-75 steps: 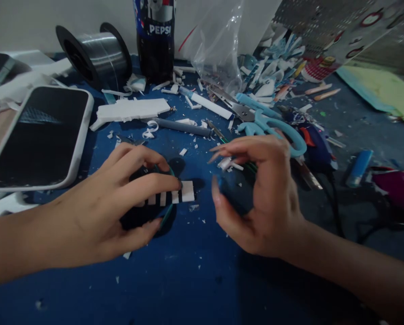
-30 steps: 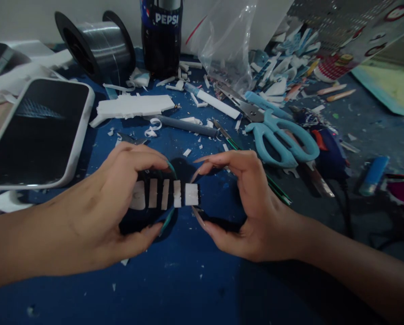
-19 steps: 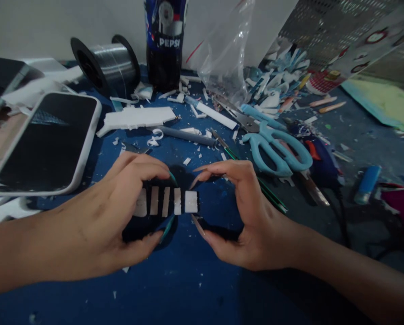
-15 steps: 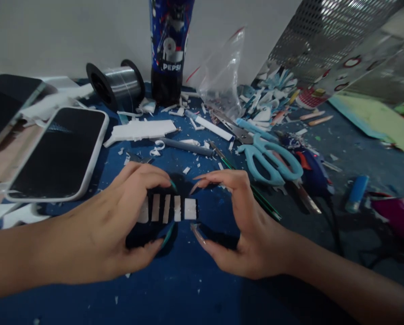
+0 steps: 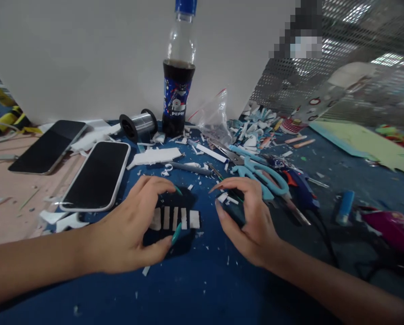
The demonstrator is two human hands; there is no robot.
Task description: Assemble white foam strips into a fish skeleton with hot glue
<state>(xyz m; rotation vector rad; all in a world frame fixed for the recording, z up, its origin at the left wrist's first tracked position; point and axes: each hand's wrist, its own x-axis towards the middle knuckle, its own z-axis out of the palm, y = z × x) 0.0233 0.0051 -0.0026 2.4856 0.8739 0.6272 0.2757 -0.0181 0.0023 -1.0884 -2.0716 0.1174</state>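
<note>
Pale wall [image 5: 103,58] and more of the soda bottle [image 5: 178,79] show behind the blue tabletop [image 5: 188,293] now that the head has tipped up. The right hand [image 5: 252,221] has drawn back from the white block [image 5: 195,219], fingers and thumb parted, apparently gripping nothing. The left hand [image 5: 130,225] arches loosely around the narrow strips [image 5: 175,218], finger and thumb apart; whether it touches them I cannot tell. The white block, at the right end of their row, thus lies free, its spacing seemingly kept

Dim light casts soft shadows; edges stretch.
</note>
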